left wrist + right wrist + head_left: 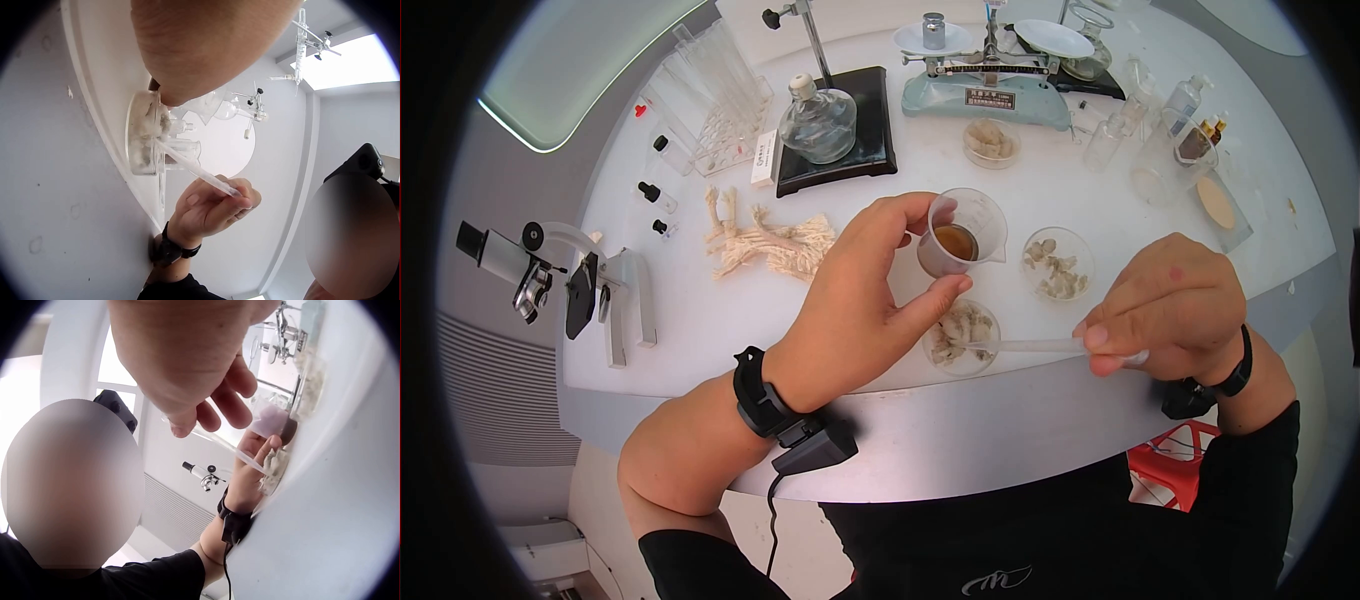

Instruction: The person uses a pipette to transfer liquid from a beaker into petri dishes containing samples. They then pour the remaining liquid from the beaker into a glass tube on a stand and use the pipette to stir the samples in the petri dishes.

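Observation:
My left hand [862, 280] holds a small clear plastic beaker [980, 213] with brown liquid at its bottom, thumb and fingers round its side. The beaker tilts a little, over the back edge of a glass petri dish [970, 373] with greyish fibrous clumps in it. My right hand [1175, 300] pinches a translucent plastic dropper [1040, 346] near its right end. The dropper slants leftward, its tip among the clumps, as the left wrist view also shows with the dropper [197, 170]. Another petri dish [1087, 264] of similar clumps lies between the hands, farther back.
Behind stand a round flask [820, 130] on a black stand base [875, 140] and a balance [990, 100]. Left are a microscope [585, 275], dropper bottles, a test tube rack [725, 130] and cream fibre strands [775, 245]. Glass bottles [1106, 140] stand right. The table edge [960, 440] is close.

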`<action>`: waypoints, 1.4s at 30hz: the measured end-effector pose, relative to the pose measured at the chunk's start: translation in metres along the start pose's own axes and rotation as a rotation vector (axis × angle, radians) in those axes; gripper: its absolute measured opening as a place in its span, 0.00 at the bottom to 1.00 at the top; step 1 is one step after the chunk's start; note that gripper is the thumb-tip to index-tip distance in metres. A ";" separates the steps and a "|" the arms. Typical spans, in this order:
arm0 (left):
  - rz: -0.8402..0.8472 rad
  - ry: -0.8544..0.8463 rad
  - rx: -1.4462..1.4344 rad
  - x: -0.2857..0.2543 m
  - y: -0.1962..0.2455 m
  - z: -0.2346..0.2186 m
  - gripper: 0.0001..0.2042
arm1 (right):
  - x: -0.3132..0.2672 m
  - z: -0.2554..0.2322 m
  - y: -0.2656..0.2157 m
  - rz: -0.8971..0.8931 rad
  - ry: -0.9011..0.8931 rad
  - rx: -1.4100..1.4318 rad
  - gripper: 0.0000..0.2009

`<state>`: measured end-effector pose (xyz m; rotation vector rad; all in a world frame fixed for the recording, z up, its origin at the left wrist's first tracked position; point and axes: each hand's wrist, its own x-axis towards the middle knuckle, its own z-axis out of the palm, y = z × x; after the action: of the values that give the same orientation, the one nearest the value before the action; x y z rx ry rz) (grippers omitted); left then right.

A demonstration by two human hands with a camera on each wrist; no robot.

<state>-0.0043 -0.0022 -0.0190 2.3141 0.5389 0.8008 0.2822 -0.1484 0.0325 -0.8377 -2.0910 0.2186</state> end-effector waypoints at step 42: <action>-0.001 -0.002 0.000 0.000 0.000 0.000 0.28 | -0.002 -0.002 0.006 0.009 -0.014 0.047 0.13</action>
<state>-0.0043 -0.0024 -0.0188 2.3143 0.5395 0.7978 0.2875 -0.1457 0.0301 -0.8195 -2.0872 0.2774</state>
